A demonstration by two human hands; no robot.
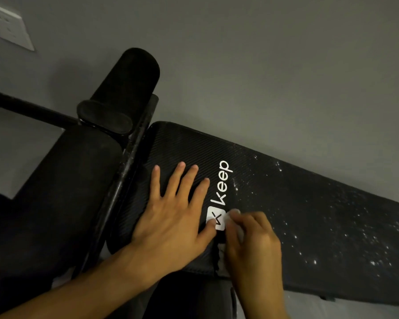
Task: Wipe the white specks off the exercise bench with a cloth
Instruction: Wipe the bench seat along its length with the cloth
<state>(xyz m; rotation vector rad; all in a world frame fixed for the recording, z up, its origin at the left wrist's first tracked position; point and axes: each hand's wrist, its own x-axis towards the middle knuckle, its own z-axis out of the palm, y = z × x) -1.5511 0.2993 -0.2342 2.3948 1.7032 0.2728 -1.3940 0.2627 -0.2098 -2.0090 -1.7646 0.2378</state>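
Grey wall (286, 65) fills the upper half of the view

Exercise bench (297, 210): long black ribbed pad, runs from centre down to the right edge, close along the wall

Two black foam rollers at the pad's left end: large one (67, 180) low left, smaller one (129, 81) above it, angled toward the wall. Dusty black frame bar (129, 157) between the rollers and the pad

Left hand (171, 217): flat on the left end of the pad, palm down, fingers straight and spread, holding nothing. Thumb tip touches the white square of the logo

Right hand (251, 240): just beside the left, on the near edge of the pad, motion-blurred. Fingers curled round the cloth, pressing it against the pad

Cloth (234, 216): white, bunched, mostly hidden under the right hand. Shows at the fingertips next to the logo square and again below the palm at the pad's near edge

White "Keep" logo (222, 183): between the two hands and running away from them

White wall socket (7, 26), top left corner

White specks (309, 256): scattered over the pad right of the logo, densest toward the lower right; the pad under the left hand looks plain black
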